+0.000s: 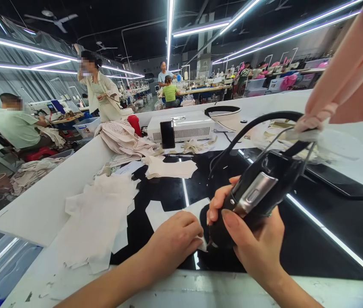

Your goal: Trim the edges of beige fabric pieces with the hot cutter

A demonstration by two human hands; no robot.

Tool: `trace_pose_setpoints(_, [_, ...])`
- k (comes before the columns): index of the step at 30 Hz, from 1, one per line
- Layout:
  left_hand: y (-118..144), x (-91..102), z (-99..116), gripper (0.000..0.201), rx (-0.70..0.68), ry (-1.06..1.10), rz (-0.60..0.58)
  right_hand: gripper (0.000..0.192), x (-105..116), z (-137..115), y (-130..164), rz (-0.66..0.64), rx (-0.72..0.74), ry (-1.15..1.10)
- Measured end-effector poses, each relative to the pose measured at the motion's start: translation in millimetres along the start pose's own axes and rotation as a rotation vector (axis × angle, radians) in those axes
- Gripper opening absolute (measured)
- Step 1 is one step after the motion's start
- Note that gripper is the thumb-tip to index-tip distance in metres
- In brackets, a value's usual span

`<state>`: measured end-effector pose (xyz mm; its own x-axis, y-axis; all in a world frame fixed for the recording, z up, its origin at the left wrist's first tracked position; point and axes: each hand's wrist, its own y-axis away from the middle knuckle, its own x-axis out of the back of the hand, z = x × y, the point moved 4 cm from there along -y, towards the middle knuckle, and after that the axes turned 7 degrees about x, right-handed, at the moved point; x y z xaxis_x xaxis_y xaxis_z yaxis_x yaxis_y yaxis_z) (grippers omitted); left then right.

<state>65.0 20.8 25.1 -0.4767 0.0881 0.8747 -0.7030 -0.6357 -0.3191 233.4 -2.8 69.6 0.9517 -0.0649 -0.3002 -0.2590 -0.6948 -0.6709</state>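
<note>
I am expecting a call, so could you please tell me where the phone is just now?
In the head view, the phone stands upright slightly left of centre, near the far edge of the black panel, in front of the white box.

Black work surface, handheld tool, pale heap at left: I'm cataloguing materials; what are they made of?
Black work surface: likely glass or glossy plastic, judging by mirrored ceiling lights. Handheld tool: probably plastic, smooth and dark, with a metal-looking panel that shines. Pale heap: perhaps fabric or paper; thin, matte, loosely layered.
</note>
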Motion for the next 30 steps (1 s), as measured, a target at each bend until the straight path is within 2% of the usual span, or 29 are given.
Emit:
trace_pose_setpoints(7, [2.3, -7.0, 0.6, 0.016, -0.141, 0.064, -0.086, 0.024, -2.6, -2.8, -1.8, 0.002, 0.013, -0.007])
trace_pose_setpoints(12, [8.9, -0.9, -2.4, 0.026, -0.202, 0.103, -0.064, 0.025, -6.9, -6.0, -1.6, 0.095, 0.010, 0.003])
trace_pose_setpoints(21, [22.1, 0.2, -5.1, 0.028, -0.345, -0.103, 0.047, 0.032, -5.6, -5.6, -0.2, 0.105, -0.008, 0.008])
trace_pose_setpoints(30, [22.8, -0.1, 0.3, 0.022, -0.373, -0.270, 0.029, 0.041, -6.5, -4.7, -2.6, 0.100, -0.020, -0.016])
